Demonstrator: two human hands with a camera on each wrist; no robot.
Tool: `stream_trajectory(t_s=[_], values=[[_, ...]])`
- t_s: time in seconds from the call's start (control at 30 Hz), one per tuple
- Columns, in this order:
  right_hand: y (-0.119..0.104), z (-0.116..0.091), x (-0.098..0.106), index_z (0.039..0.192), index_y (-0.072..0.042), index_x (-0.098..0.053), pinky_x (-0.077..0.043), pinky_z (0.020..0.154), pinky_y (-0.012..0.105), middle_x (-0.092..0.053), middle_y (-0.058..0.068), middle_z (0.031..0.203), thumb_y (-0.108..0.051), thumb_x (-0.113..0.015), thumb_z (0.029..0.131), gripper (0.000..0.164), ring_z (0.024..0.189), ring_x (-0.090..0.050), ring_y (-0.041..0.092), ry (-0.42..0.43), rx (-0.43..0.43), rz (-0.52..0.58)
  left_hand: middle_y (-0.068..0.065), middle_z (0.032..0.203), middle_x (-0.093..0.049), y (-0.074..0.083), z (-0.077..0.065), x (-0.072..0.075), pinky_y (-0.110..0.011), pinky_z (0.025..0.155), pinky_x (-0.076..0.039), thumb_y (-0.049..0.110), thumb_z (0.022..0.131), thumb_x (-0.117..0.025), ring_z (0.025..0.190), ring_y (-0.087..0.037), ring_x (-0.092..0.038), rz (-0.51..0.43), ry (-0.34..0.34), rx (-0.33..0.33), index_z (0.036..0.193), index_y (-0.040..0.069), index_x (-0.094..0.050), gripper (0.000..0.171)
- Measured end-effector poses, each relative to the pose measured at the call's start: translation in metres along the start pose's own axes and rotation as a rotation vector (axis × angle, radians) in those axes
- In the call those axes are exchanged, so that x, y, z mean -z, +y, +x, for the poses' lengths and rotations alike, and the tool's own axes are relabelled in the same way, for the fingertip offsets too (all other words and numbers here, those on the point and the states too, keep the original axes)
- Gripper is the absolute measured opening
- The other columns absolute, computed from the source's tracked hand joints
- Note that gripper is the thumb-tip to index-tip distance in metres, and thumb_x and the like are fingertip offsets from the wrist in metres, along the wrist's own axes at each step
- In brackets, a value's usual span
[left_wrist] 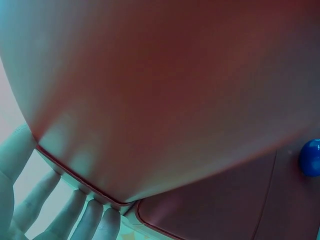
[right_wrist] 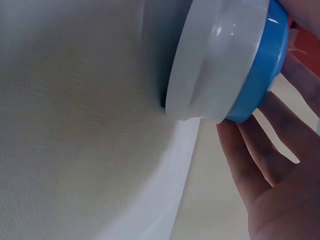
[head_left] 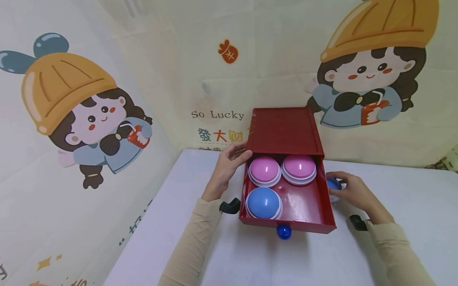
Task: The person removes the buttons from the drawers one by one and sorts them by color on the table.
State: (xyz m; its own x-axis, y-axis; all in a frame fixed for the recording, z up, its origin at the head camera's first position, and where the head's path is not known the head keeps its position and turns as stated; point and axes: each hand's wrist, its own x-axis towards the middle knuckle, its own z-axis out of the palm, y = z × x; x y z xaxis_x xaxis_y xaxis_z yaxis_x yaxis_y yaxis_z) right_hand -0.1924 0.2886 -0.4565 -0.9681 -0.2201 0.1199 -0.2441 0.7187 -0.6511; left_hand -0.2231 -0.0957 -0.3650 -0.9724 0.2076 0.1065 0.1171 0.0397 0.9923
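Note:
A red box [head_left: 286,131] stands on the table with its drawer [head_left: 300,202] pulled out toward me. Inside the drawer are two pink domed push buttons [head_left: 264,170] [head_left: 299,167] at the back and a blue push button [head_left: 264,203] at the front left, all on white bases. My left hand [head_left: 225,169] touches the box's left side with fairly straight fingers, its thumb near the casing's front edge. To the right of the drawer, my right hand [head_left: 354,190] grips another blue push button [right_wrist: 257,65] by its blue top; its white base is tilted in the right wrist view.
A round blue knob [head_left: 284,232] sticks out from the drawer front. The white table [head_left: 171,222] spreads around the box. Behind it hangs a cloth [head_left: 200,79] printed with cartoon figures. Black wrist cameras [head_left: 230,206] sit at both sleeves.

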Motion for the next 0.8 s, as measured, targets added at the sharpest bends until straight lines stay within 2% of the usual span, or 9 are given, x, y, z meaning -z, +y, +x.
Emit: stream_trajectory(t_s=[0.43,0.67,0.8], values=[[-0.0003,0.0047,-0.0055,0.128,0.006,-0.058,-0.061,0.076,0.050,-0.055,0.033,0.126,-0.016,-0.082,0.081,0.057,0.107,-0.053,0.048,-0.040,-0.067,0.003,0.002,0.133,-0.060,0.0008,-0.0009,0.0004,-0.039,0.109,-0.045,0.031,0.092,-0.071,0.126,-0.015,-0.056,-0.009,-0.002,0.006,0.132,0.025,-0.060,0.042],[0.0004,0.0048,-0.0075,0.123,0.006,-0.061,-0.060,0.076,0.047,-0.058,0.030,0.119,-0.009,-0.083,0.077,0.053,0.102,-0.054,0.042,-0.029,-0.010,0.006,0.002,0.133,-0.060,0.0010,-0.0010,0.0005,-0.040,0.109,-0.046,0.034,0.092,-0.072,0.125,-0.015,-0.057,0.002,0.000,0.003,0.132,0.026,-0.060,0.043],[0.0007,0.0041,-0.0083,0.124,0.008,-0.060,-0.059,0.078,0.053,-0.057,0.031,0.118,-0.007,-0.082,0.077,0.055,0.102,-0.054,0.043,-0.026,0.000,0.007,0.003,0.133,-0.060,0.0006,-0.0006,0.0010,-0.039,0.109,-0.046,0.034,0.092,-0.072,0.125,-0.015,-0.057,0.000,-0.002,-0.002,0.132,0.026,-0.060,0.043]])
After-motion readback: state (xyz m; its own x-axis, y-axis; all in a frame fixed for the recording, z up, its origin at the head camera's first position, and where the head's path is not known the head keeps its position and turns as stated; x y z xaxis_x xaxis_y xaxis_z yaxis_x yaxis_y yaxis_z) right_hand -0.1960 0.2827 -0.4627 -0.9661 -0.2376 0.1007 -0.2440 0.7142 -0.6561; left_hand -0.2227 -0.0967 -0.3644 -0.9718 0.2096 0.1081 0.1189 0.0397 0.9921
